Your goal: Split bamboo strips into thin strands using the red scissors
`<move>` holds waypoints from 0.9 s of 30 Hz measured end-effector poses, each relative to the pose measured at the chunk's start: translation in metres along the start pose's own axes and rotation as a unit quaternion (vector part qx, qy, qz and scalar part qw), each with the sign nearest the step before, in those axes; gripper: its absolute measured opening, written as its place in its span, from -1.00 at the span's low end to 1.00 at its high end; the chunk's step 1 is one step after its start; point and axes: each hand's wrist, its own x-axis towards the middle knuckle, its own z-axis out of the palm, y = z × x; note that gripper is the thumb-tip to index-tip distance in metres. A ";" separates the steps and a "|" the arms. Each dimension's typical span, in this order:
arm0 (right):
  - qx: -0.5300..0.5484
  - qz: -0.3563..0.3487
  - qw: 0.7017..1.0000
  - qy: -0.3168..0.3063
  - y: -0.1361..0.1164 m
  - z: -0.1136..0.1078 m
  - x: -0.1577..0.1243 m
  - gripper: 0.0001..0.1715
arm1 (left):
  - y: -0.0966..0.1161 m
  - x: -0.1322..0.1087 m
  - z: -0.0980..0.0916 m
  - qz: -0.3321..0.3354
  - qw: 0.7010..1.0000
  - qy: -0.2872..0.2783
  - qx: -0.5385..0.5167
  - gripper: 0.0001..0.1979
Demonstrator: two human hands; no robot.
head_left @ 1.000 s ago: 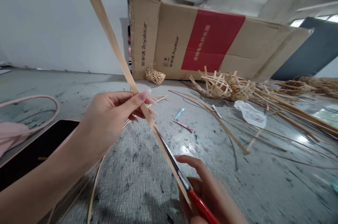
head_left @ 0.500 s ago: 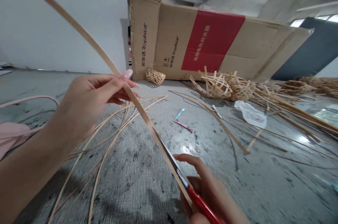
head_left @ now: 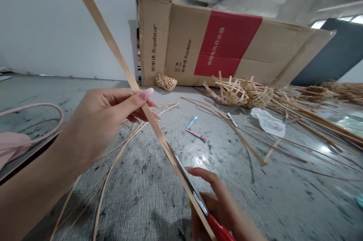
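Observation:
A long, pale bamboo strip [head_left: 155, 125] runs slantwise from the upper left down to the lower right. My left hand [head_left: 106, 122] pinches it near its middle between thumb and fingers. Red-handled scissors [head_left: 219, 229] are in my right hand [head_left: 219, 201], with the index finger stretched along the blades. Those blades lie lengthwise against the strip's lower part, their tip just below my left hand. Whether the blades are parted is hard to tell. The lower end of the strip leaves the picture beside the handle.
Thin loose strips [head_left: 107, 178] lie beneath my left arm. A blue clip [head_left: 192, 122] and a pink clip [head_left: 196, 134] rest mid-table. Woven pieces [head_left: 232, 91], a small woven basket [head_left: 166, 82] and a plastic bag [head_left: 268, 123] sit farther back, before a cardboard box [head_left: 184, 44].
My left hand has moved slightly right and down with the strip. The strip's upper part now stands steeper and straighter. The scissors have shifted slightly down and stay against it.

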 end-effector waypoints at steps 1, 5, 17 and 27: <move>0.000 -0.001 1.000 0.001 0.002 0.000 0.000 0.04 | -0.001 0.000 0.000 -0.008 1.000 -0.006 -0.003 -0.81; -0.007 -0.003 1.000 0.002 0.009 0.003 0.003 0.14 | 0.000 -0.004 0.002 -0.051 0.998 -0.018 -0.020 -0.76; -0.031 0.003 0.999 0.013 -0.014 0.002 0.008 -0.04 | 0.015 -0.008 0.009 -0.099 0.995 0.017 -0.028 -0.73; -0.082 -0.127 0.988 0.010 -0.026 0.004 -0.001 -0.03 | 0.009 -0.005 0.006 -0.089 0.995 0.005 -0.037 -0.73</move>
